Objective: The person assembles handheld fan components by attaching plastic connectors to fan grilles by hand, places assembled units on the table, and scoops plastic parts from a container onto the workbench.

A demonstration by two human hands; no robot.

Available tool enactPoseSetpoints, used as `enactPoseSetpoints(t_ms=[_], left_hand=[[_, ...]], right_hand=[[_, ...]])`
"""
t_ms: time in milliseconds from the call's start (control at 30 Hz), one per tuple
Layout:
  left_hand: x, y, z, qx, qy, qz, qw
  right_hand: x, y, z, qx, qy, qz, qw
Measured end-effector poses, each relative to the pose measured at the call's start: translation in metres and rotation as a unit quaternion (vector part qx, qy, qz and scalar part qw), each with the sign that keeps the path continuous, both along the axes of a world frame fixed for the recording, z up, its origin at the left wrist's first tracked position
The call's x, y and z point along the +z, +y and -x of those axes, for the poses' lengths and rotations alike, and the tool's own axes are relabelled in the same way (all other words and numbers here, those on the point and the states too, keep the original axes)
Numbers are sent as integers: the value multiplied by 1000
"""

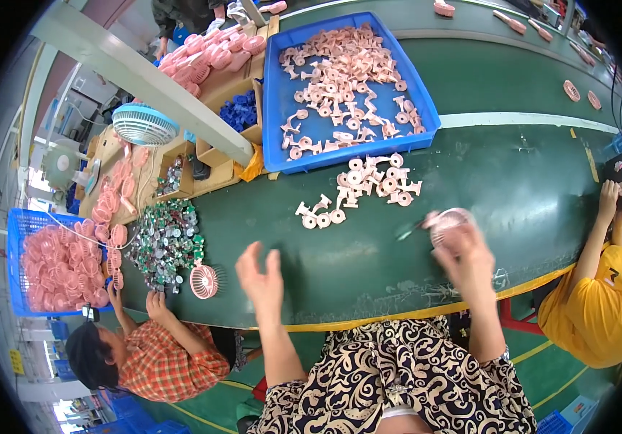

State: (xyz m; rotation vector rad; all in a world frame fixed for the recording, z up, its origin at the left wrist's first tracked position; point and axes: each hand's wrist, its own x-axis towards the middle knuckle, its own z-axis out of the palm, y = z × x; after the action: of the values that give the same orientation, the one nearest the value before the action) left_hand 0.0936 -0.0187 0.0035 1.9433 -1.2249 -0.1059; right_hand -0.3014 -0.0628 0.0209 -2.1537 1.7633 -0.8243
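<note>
Fingers of the right hand (466,257) clasp a pink round fan grille (447,223) near the green table's (528,195) front edge, light, thin-ribbed plastic probably best pinched by its rim, while the left hand (261,278) hovers spread and empty.

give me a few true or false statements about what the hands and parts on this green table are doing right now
1. The right hand holds a round pink fan grille. True.
2. The left hand grips a screwdriver. False: it is open and empty, fingers spread above the green table.
3. The blue tray at the top holds pink plastic parts. True.
4. The loose pink parts on the table lie inside the tray. False: they lie on the table just below it.
5. The small pink fan stands beside the right hand. False: it stands left of the left hand, near a co-worker in a checked shirt.
</note>
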Motion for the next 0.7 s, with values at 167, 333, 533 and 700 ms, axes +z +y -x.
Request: enactPoseSetpoints(t_ms=[167,333,533,700], left_hand=[[-12,29,-94,183,-258,49,947],[-31,63,-145,303,-347,24,887],[-46,73,-175,383,-265,18,885],[-88,106,-218,204,107,52,972]], right_hand=[[7,-34,33,-127,34,114,985],[7,-64,-24,28,-83,122,989],[-33,-96,-57,77,-60,116,988],[-35,-105,-63,74,-12,98,992]])
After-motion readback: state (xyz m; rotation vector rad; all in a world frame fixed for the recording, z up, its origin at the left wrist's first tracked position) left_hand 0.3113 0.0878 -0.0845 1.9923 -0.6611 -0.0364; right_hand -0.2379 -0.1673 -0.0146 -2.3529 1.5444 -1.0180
